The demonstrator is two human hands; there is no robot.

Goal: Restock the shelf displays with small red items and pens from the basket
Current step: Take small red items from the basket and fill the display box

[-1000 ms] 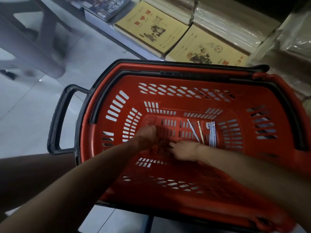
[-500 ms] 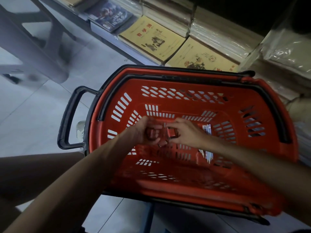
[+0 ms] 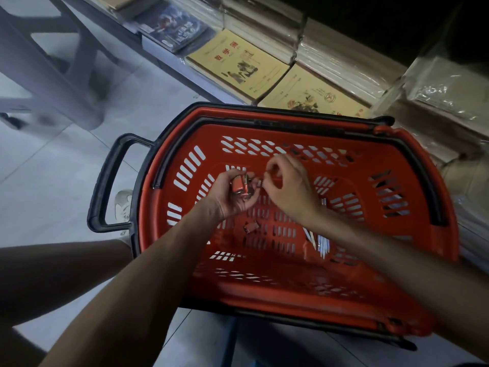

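Observation:
A red plastic basket [image 3: 412, 181] with black handles stands on the floor below me. My left hand [image 3: 232, 200] is raised over its middle, palm up, and cups several small red items [image 3: 240, 186]. My right hand [image 3: 288, 186] hovers just right of them with thumb and fingertips pinched together; what it pinches is too small to make out. One small red item [image 3: 251, 227] lies on the basket floor under my hands. A few pens [image 3: 321, 243] lie on the basket floor beneath my right forearm.
A low shelf behind the basket holds yellow exercise books [image 3: 238, 64], a dark-covered book [image 3: 172, 27] and wrapped stacks of paper goods [image 3: 344, 59]. A grey plastic stool [image 3: 45, 62] stands on the tiled floor at the left. My shoe [image 3: 123, 205] shows beside the basket's left handle.
Both hands have risen from the basket floor. The left now cups small red items that were gathered there, and the right has drawn in beside it. The view has pulled back.

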